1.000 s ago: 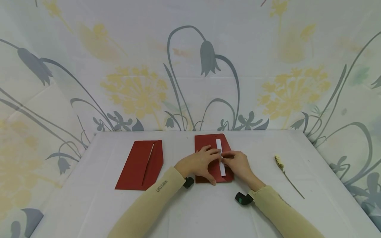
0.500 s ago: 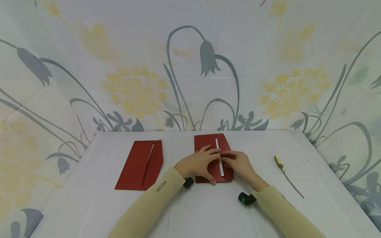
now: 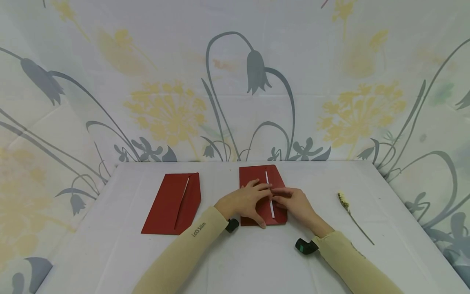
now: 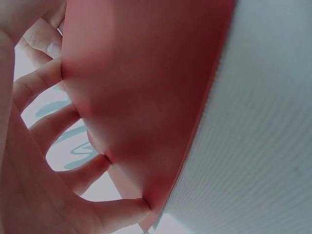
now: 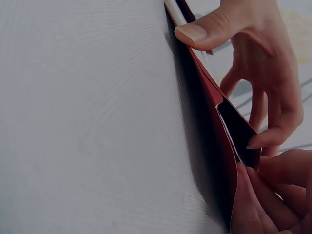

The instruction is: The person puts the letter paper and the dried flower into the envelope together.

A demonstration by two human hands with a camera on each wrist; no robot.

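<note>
A red envelope (image 3: 251, 172) lies on the white-covered table, its flap side to the right. A thin white edge of a card (image 3: 272, 210) shows along its slit. My left hand (image 3: 247, 202) rests on the envelope with fingers spread; in the left wrist view the fingertips (image 4: 105, 161) press into the red paper. At the slit, my right hand (image 3: 296, 206) pinches the card's edge between thumb and curled fingers. The right wrist view has this right hand (image 5: 287, 195) low on the right, the envelope (image 5: 209, 90) edge-on. Most of the card is hidden inside.
Left of the hands lies another red envelope (image 3: 161, 208), with a thin pale edge in its slit. On the right is a dried flower (image 3: 344, 200) with a pale yellow head and long stem. A floral-patterned cloth (image 3: 235, 122) hangs behind the table.
The white strip has narrowed as the card slid left into the envelope. My right wrist has shifted slightly right and down; my left hand stays in place.
</note>
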